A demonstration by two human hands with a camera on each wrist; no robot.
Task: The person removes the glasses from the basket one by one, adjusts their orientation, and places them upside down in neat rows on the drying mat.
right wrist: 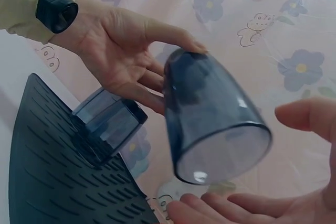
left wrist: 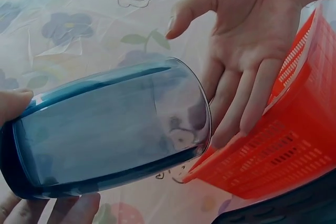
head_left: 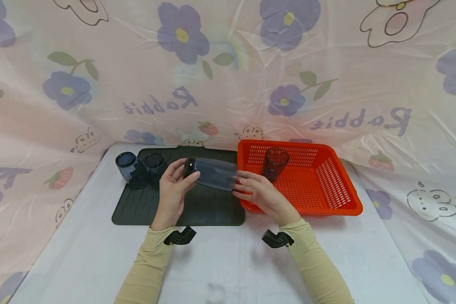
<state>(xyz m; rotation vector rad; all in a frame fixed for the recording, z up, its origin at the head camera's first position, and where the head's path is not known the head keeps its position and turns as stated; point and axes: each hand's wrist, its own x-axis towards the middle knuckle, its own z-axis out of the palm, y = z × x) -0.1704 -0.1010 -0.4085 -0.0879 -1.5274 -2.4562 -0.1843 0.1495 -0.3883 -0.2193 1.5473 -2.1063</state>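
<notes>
A clear blue-grey drinking glass (head_left: 215,173) is held on its side above the dark drying mat (head_left: 209,213). My left hand (head_left: 172,185) grips it around its thick base, thumb on one side and fingers on the other. Its open rim points toward my right hand (head_left: 265,195), whose fingers are spread close to the rim; whether they touch it I cannot tell. In the right wrist view the glass (right wrist: 210,114) tilts mouth-down, with the right thumb (right wrist: 307,116) apart from it.
Two more dark glasses, one farther left (head_left: 131,169) and one beside it (head_left: 155,164), stand base-up at the mat's left end. The red plastic basket (head_left: 340,181) sits to the right and holds another glass (head_left: 275,164). A patterned sheet (head_left: 228,76) hangs behind the white table (head_left: 228,261).
</notes>
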